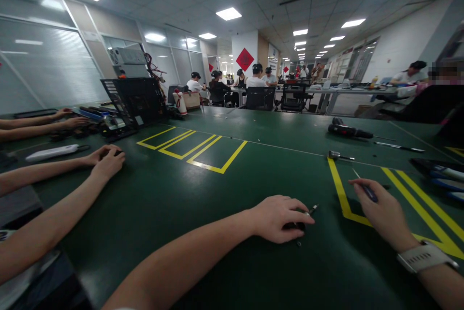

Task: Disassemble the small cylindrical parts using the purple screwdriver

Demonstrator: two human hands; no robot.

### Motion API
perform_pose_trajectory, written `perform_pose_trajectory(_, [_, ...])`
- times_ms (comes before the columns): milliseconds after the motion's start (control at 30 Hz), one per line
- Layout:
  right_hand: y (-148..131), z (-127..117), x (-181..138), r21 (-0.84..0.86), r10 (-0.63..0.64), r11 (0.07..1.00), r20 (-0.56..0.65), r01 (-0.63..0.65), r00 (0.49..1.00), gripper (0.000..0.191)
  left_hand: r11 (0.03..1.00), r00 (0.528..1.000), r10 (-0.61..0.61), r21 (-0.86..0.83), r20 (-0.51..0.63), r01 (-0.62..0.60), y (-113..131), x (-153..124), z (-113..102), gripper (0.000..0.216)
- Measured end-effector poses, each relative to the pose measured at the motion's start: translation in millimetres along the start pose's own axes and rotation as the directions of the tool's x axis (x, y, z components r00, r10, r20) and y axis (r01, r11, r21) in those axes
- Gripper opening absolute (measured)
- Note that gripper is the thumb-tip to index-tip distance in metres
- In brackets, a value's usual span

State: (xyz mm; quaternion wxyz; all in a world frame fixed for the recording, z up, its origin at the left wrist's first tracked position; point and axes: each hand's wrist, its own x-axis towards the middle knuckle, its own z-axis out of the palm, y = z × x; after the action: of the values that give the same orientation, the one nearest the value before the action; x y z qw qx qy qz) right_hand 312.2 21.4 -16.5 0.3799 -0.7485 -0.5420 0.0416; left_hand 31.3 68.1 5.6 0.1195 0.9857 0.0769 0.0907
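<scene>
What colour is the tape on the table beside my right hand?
The tape is yellow, seen in the head view.

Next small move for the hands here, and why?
I'd probably bring the screwdriver toward the left hand. The right hand holds it apart from the left, its shaft pointing toward the far side of the table, while the left fingers curl over a small dark part, too hidden to identify.

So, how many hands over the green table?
6: the person's left hand near centre and right hand at right; nearer co-worker's two hands at left; farther co-worker's two hands just beyond. Others may be hidden.
</scene>
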Motion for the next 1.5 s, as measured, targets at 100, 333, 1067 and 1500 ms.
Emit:
perform_pose_trajectory(100, [2.6, 0.1, -0.1, -0.003, 0.051, 0.999, -0.017, -0.051, 0.999, 0.035, 1.0, 1.0, 0.0, -0.009, 0.002, 0.0, -1.3, -1.1, 1.5, 0.04])
perform_pose_trajectory(333, [1.8, 3.7, -0.5, 0.025, 0.08, 0.996, 0.023, -0.081, 0.997, 0.035, 0.995, 0.998, -0.051, -0.09, -0.02, 0.049, -2.9, -2.8, 3.6, 0.031])
perform_pose_trajectory(1067, [-2.3, 15.5, -10.1, 0.092, -0.041, 0.995, 0.016, 0.039, 0.999, 0.042, 0.901, 0.969, 0.239, 0.386, -0.064, -0.197, 4.8, -3.6, 12.8, 0.027])
perform_pose_trajectory(1500, [-54.8, 9.1, -32.1, 0.645, 0.095, 0.723, 0.261, -0.246, 0.961, 0.038, 0.812, 0.707, -0.524, -0.53, -0.476, 0.245, -20.7, 1.7, 27.6, 0.024])
